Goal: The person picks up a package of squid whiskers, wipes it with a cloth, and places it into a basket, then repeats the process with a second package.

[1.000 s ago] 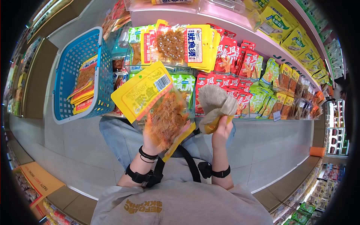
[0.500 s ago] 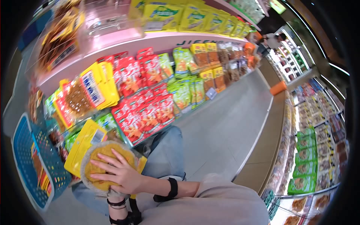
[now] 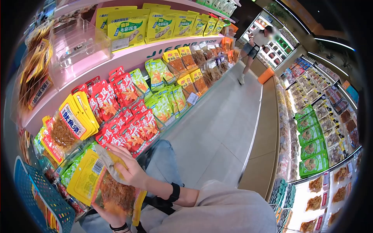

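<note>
A yellow snack packet [image 3: 86,176] with a clear window over brown shredded food is held low in front of me, tilted. My left hand [image 3: 108,215] grips it from below at the near edge, fingers partly hidden behind the packet. My right hand [image 3: 132,169] is closed around a grey and yellow cloth [image 3: 110,165] pressed along the packet's upper right side. Just beyond my hands are red snack packets [image 3: 128,130] and yellow packets of brown shreds [image 3: 72,130].
A blue basket [image 3: 40,198] with packets inside stands at the lower left. Ahead runs a pink shelf [image 3: 134,56] with yellow bags [image 3: 128,29]. Grey floor [image 3: 217,134] stretches away to a walking person [image 3: 254,42]. Lit shelves [image 3: 311,155] line the right.
The cloth, earlier flat over the packet under my spread right hand, has moved to its upper right side, uncovering the brown food. My left hand shows more. The view has shifted, and the person appears nearer.
</note>
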Demonstrator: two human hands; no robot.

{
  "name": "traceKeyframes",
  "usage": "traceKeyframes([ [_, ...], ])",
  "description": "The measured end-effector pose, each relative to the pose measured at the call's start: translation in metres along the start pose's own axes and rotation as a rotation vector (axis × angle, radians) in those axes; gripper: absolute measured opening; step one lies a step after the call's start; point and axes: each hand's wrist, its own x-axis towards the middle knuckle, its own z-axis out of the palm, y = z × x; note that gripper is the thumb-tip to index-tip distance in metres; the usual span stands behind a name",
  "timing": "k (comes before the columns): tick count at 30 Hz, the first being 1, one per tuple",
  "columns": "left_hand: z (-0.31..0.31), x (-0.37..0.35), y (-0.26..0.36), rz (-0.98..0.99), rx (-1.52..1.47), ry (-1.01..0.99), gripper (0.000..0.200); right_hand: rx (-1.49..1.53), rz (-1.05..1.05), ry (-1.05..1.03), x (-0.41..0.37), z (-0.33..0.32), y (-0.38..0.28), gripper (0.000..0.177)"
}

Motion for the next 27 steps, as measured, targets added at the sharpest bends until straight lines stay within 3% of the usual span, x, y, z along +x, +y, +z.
traceKeyframes([
  [2, -0.002, 0.001, 0.001, -0.005, 0.001, -0.033, 0.07, 0.058, -0.007, 0.021, 0.002, -0.005, -0.007, 0.041],
  [5, -0.008, 0.001, -0.006, -0.069, 0.005, 0.095, 0.066, 0.088, -0.229, -0.165, 0.003, -0.005, -0.026, 0.045],
  [6, -0.01, 0.002, -0.011, -0.015, 0.13, 0.257, 0.064, 0.088, -0.227, -0.163, 0.001, -0.001, -0.032, 0.045],
  [8, -0.01, 0.001, -0.016, 0.049, 0.338, 0.482, 0.063, 0.022, -0.265, -0.394, -0.008, 0.012, -0.041, 0.046],
  [17, -0.003, -0.006, -0.009, -0.053, 0.374, 0.232, 0.06, -0.16, -0.184, -0.314, -0.023, 0.029, -0.027, 0.041],
  [24, -0.024, -0.012, -0.012, -0.095, 0.191, 0.268, 0.058, -0.173, -0.142, -0.282, -0.018, 0.017, -0.02, 0.043],
  [26, -0.021, -0.011, -0.008, -0.101, 0.205, 0.072, 0.059, -0.181, -0.139, -0.277, -0.017, 0.015, -0.016, 0.043],
  [27, -0.017, -0.01, -0.007, -0.101, 0.205, 0.074, 0.059, -0.194, -0.139, -0.251, -0.017, 0.014, -0.013, 0.043],
])
